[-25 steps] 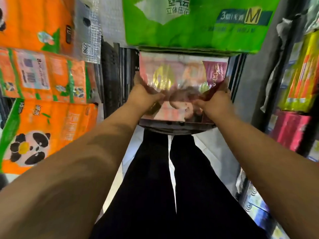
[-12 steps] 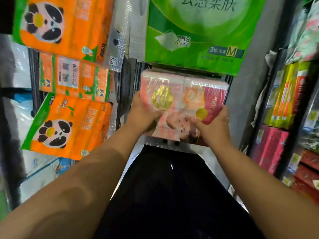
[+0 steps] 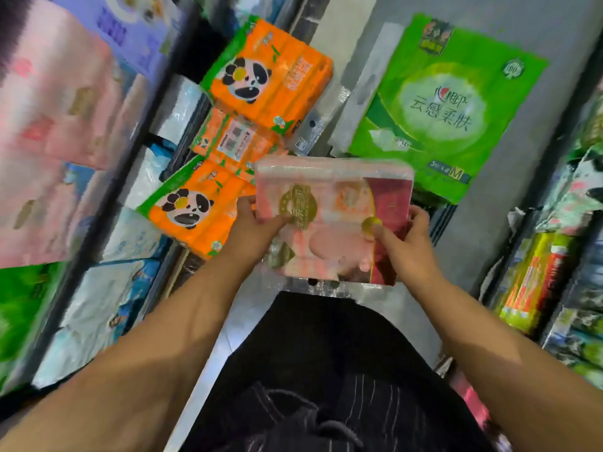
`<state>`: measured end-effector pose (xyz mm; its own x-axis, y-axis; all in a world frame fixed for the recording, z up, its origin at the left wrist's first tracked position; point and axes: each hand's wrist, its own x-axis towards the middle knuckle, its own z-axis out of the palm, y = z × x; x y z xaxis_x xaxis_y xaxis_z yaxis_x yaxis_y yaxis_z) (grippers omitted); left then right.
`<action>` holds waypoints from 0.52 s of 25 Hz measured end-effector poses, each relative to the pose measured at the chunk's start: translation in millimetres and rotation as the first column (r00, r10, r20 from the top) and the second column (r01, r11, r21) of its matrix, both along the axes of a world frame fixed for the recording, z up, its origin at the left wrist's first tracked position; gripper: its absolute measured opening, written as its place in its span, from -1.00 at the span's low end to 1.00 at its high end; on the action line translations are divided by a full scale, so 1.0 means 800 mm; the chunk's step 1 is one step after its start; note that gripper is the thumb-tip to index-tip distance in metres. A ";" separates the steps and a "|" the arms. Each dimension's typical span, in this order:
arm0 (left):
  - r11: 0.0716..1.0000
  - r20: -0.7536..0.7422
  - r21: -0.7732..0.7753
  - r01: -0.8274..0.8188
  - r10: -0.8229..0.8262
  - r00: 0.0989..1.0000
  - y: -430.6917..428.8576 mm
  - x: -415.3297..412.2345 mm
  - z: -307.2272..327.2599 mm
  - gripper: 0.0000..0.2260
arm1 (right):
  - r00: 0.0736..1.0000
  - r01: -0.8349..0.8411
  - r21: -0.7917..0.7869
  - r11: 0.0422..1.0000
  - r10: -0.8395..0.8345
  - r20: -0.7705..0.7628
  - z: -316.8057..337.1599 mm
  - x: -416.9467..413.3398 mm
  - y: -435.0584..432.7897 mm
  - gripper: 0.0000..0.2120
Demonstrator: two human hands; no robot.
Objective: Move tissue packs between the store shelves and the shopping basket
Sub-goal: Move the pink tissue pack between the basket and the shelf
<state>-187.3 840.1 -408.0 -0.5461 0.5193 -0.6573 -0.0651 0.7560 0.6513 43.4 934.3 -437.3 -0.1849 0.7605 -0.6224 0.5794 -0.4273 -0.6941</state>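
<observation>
With left hand (image 3: 257, 231) and right hand (image 3: 409, 247) curled round its ends, holding a pink tissue pack (image 3: 332, 220) mid-air. In front of orange panda tissue packs (image 3: 270, 76) and a green tissue pack (image 3: 447, 106).

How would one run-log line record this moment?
left hand: grips pink tissue pack | right hand: grips same pack | pack: held in air, label toward camera

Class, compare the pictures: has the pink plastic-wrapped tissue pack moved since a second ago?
Yes. The pink plastic-wrapped tissue pack has shifted left, out from under the hanging green tissue pack, towards the orange panda packs.
</observation>
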 end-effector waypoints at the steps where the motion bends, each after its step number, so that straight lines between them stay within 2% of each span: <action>1: 0.999 -0.009 0.004 -0.048 0.048 0.999 -0.014 -0.009 0.016 -0.47 | 0.999 -0.022 0.008 1.000 0.023 -0.040 0.012 -0.011 -0.001 -0.41; 4: 0.981 -0.018 0.023 -0.193 0.194 0.981 -0.061 -0.036 0.053 -0.57 | 0.988 -0.075 0.011 0.997 0.076 -0.138 0.055 -0.049 -0.011 -0.62; 6: 0.957 -0.014 0.056 -0.286 0.287 0.958 -0.090 -0.056 0.074 -0.59 | 0.979 -0.099 0.021 0.995 0.101 -0.178 0.085 -0.074 -0.018 -0.68; 7: 0.941 0.004 0.080 -0.328 0.329 0.944 -0.107 -0.065 0.090 -0.55 | 0.973 -0.126 0.027 0.992 0.129 -0.193 0.102 -0.089 -0.024 -0.63; 9: 0.900 0.101 0.103 -0.424 0.415 0.904 -0.148 -0.085 0.108 -0.32 | 0.961 -0.195 0.036 0.980 0.198 -0.192 0.132 -0.121 -0.043 -0.42; 10: 0.875 0.156 0.103 -0.473 0.455 0.877 -0.172 -0.095 0.112 -0.23 | 0.957 -0.222 0.019 0.975 0.222 -0.188 0.143 -0.136 -0.056 -0.40; 12: 0.827 0.228 0.127 -0.548 0.513 0.827 -0.219 -0.113 0.117 -0.19 | 0.945 -0.255 -0.013 0.967 0.247 -0.214 0.163 -0.163 -0.085 -0.59; 13: 0.810 0.249 0.115 -0.575 0.537 0.806 -0.238 -0.120 0.126 -0.19 | 0.943 -0.266 -0.045 0.963 0.249 -0.222 0.170 -0.175 -0.099 -0.61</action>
<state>-283.3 649.8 -307.5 -0.6470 0.2822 -0.7084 -0.5782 0.4240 0.6971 -96.4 855.4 -301.4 -0.5024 0.6233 -0.5993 0.5188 -0.3372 -0.7856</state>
